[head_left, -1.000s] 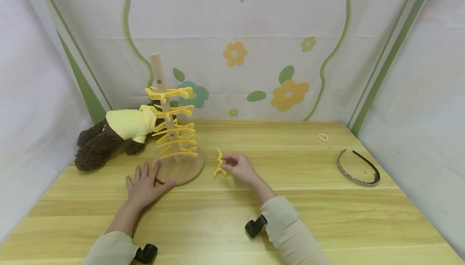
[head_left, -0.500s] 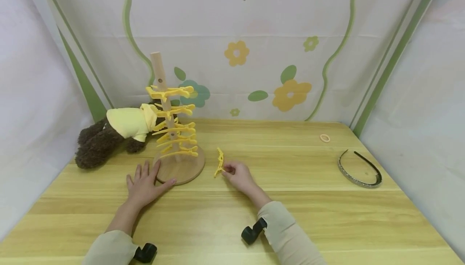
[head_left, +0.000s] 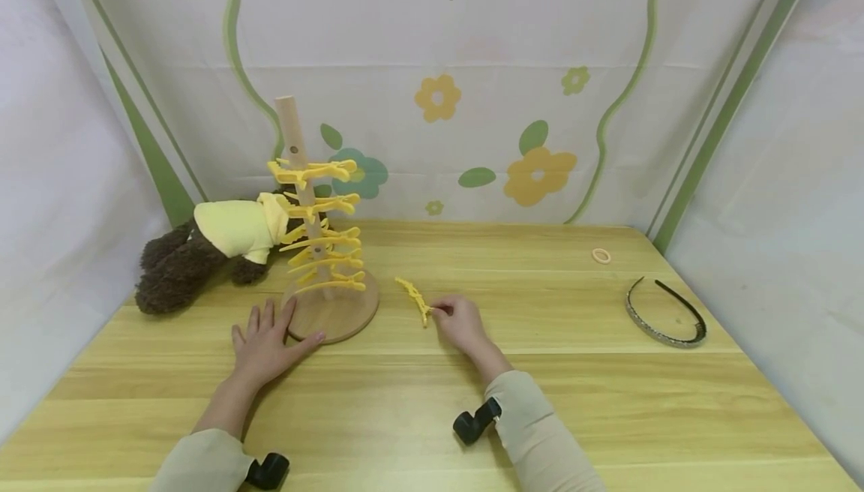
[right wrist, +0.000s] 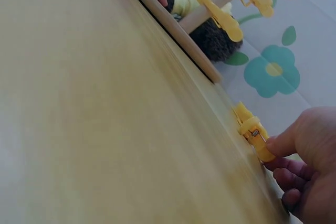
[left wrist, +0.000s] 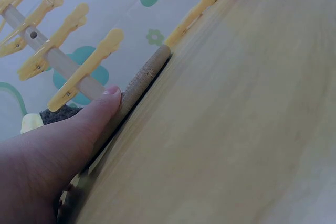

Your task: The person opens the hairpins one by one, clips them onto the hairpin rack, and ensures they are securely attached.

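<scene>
A round wooden base [head_left: 334, 321] carries an upright post [head_left: 289, 124] with several yellow hair clips [head_left: 334, 171] clamped across it, one above another. My left hand [head_left: 263, 353] rests at the base's near left edge, fingers spread and thumb along the rim; the left wrist view shows that thumb [left wrist: 105, 106] on it. To the right of the base, my right hand [head_left: 462, 323] pinches one end of a loose yellow hair clip [head_left: 413, 298] low over the table. Seen from the right wrist, thumb and finger hold the clip [right wrist: 254, 134] at its handle end, its tip pointing away.
A brown plush toy [head_left: 178, 267] in a yellow hoodie lies behind the stand at the left. At the far right are a small beige ring [head_left: 601, 256] and a glittery black headband [head_left: 664, 338]. Printed cloth walls [head_left: 378, 34] enclose the wooden table [head_left: 607, 402].
My right hand has shifted slightly to the right, and the loose clip has swung so its far tip leans left. The left hand stays on the base.
</scene>
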Demonstrator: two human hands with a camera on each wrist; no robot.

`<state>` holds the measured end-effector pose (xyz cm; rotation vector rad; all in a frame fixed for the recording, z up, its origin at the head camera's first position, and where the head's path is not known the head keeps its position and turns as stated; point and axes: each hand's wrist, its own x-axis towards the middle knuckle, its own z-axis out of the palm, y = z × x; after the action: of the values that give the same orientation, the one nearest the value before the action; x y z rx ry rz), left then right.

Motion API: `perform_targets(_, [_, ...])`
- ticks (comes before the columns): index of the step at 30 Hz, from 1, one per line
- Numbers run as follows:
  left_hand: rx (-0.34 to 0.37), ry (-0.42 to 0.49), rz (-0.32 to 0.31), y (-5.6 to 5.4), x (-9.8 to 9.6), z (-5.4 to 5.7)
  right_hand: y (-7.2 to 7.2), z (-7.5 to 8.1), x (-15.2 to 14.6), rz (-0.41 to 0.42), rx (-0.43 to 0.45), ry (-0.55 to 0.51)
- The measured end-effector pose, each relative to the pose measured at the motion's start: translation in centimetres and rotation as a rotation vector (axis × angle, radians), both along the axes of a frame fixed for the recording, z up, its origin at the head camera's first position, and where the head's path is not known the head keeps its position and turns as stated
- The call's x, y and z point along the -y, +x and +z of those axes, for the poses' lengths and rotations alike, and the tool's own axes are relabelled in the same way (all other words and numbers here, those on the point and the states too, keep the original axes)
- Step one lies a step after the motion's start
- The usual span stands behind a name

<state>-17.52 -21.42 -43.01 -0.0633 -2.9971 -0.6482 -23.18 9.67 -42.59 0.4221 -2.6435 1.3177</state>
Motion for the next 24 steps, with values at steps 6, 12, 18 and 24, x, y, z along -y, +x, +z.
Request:
perform_targets(6, [-0.003,0.003,0.002,0.0,0.0,-0.1,-0.4,0.2,-1.1,-0.03,0.026,0.028])
perform_targets(12, [-0.007,0.0,0.004,-0.1,0.0,-0.2,-0.4,0.6,-2.0,0.04,0.041,0.09])
perform_targets(18, [-0.012,-0.006,0.004,-0.1,0.0,-0.2,-0.3,0.7,-2.0,0.091,0.027,0.274])
perform_targets(24, [-0.006,-0.005,0.001,-0.1,0.0,-0.2,-0.2,0.6,-1.9,0.066,0.018,0.264])
